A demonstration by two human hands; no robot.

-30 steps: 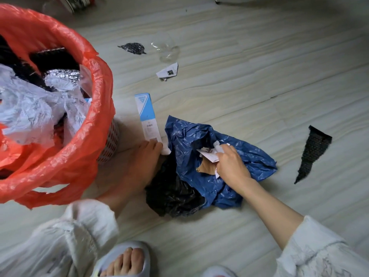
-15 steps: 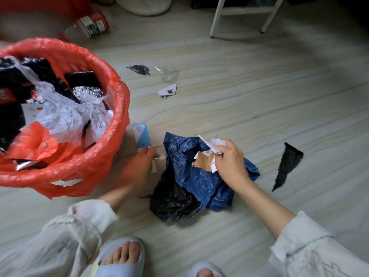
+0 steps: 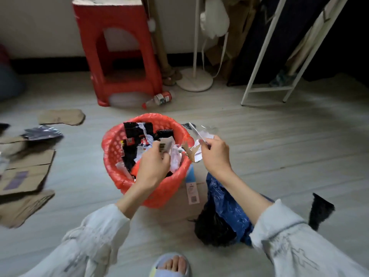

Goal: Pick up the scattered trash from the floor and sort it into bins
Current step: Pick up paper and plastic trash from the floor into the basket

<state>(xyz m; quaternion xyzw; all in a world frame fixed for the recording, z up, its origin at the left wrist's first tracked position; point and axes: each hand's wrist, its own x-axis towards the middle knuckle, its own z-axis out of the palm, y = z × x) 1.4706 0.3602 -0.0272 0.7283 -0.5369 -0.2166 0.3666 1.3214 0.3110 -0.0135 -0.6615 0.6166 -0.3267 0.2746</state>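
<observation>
Cardboard pieces [image 3: 26, 172], flat and brown, lie on the floor [image 3: 279, 148] at the left. Next comes the round red basket with a red plastic liner [image 3: 111, 148], now right in front instead of off at the left edge. The left hand [image 3: 152, 168] has risen from the floor and pinches a small paper scrap [image 3: 164, 146] over the basket. The right hand [image 3: 214, 154] pinches torn white paper bits [image 3: 199, 136] beside the rim, lifted off the crinkly blue plastic bag [image 3: 223, 200]. Paper looks light, soft and easy to tear; hold it by an edge.
</observation>
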